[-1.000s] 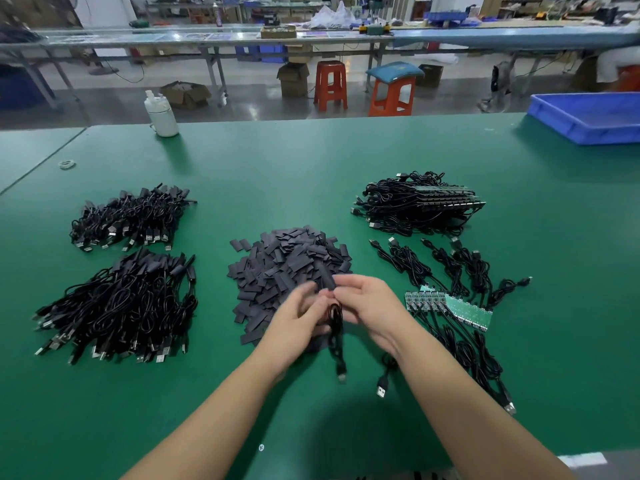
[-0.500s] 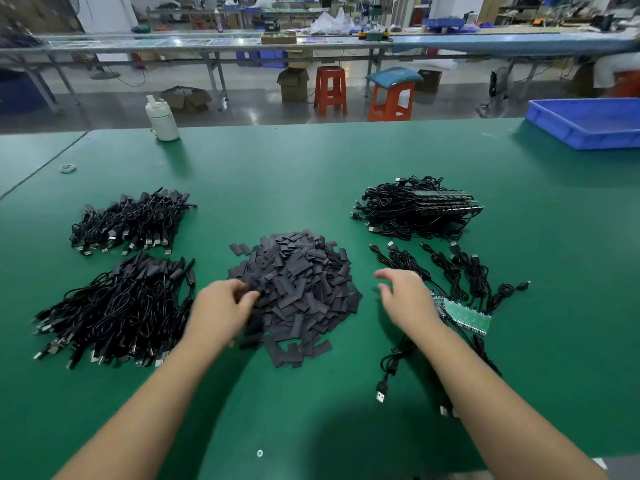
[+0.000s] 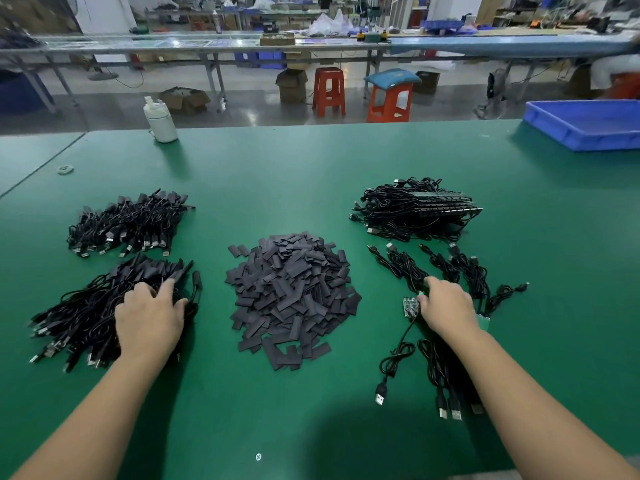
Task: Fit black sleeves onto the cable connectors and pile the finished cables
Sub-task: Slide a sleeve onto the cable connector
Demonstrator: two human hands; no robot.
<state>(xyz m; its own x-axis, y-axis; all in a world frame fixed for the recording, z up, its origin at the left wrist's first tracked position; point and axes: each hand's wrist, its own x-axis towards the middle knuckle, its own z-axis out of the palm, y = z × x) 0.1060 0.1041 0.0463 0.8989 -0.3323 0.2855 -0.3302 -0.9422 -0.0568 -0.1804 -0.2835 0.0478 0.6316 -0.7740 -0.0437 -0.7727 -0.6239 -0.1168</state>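
— Moved since half a second ago?
— Left hand (image 3: 149, 320) gone further left, off the edge of the sleeve heap (image 3: 292, 296) and onto the near left cable pile (image 3: 104, 310). Right hand (image 3: 446, 306) slid a little further right, onto the row of loose cables (image 3: 460, 268).

— Pose of the hands?
— Left: palm down, fingers loosely spread, resting on top of the pile; hard to tell whether pinching anything. Right: palm down, fingers bent over the green circuit board strip (image 3: 412, 308) and the cable beside it; grip hidden under the palm, so cannot tell. Both forearms stretched forward from the bottom corners.

— Counts?
— Two piles of sleeved cables on the left, the far one (image 3: 128, 221) well apart from the hands. One heap of black sleeves in the middle. One stacked bundle of unsleeved cables on boards (image 3: 415, 209) at the far right. Loose cables nearer: too tangled to count.

— Elsewhere on the green surface (image 3: 277, 174)?
— One white bottle (image 3: 161, 121), one blue tray (image 3: 585, 128).
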